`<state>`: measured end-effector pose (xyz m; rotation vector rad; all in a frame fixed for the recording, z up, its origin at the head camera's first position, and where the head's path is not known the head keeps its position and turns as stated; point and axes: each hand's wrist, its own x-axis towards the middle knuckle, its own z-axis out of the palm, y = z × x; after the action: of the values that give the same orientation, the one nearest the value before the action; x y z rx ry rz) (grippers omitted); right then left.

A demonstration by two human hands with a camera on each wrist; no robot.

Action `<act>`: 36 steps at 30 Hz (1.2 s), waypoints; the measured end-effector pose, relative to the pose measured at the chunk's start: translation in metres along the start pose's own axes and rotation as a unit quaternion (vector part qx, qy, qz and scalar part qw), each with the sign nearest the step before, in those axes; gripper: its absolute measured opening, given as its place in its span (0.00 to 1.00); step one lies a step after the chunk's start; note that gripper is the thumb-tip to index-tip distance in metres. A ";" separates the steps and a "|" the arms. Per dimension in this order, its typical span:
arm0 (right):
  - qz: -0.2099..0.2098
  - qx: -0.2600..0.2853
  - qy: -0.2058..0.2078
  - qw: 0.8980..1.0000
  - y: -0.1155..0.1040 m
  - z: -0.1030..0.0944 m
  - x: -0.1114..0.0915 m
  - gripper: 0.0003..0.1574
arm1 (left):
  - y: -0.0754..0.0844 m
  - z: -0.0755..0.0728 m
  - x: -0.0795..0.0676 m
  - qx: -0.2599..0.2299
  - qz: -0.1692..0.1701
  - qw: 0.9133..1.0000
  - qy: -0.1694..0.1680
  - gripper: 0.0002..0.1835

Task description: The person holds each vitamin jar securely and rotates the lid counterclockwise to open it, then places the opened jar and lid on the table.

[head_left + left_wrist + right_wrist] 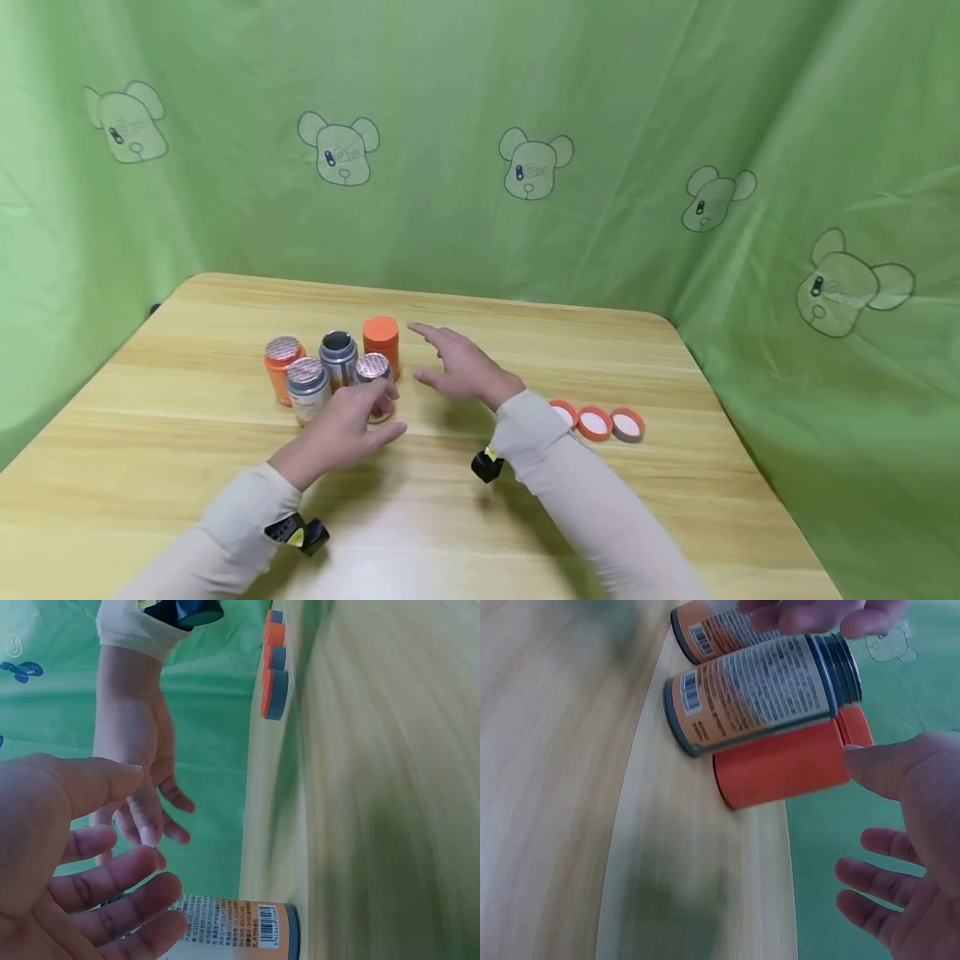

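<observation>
Several jars stand grouped at the left of the table. My left hand (345, 425), fingers loosely bent and holding nothing, hovers in front of a grey-necked jar (372, 367) with a foil seal, overlapping its lower part. Behind that jar is an orange jar (382, 333) with its orange lid on. My right hand (461, 367) is raised to the right of this orange jar, thumb and fingers spread, nothing between them. Beside them stand a grey jar (339, 354) with its mouth uncovered, a grey foil-sealed jar (307, 387) and an orange foil-sealed jar (283, 367).
Orange-and-grey lids lie in a row at the right, including a middle lid (594, 423) and an end lid (627, 425), white insides up; the right sleeve partly covers the row. A green curtain (450, 225) hangs behind the wooden table (420, 533).
</observation>
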<state>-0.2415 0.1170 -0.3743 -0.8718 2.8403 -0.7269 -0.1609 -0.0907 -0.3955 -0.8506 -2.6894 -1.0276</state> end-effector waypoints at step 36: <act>-0.021 -0.032 0.096 0.995 -0.022 0.026 0.039 0.20 | -0.011 -0.001 -0.007 0.013 0.004 1.000 -0.012 0.13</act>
<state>-0.2570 0.0685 -0.3850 -0.9217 3.0367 -0.7673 -0.1610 -0.1014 -0.4034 -0.8722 -2.7110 -0.9841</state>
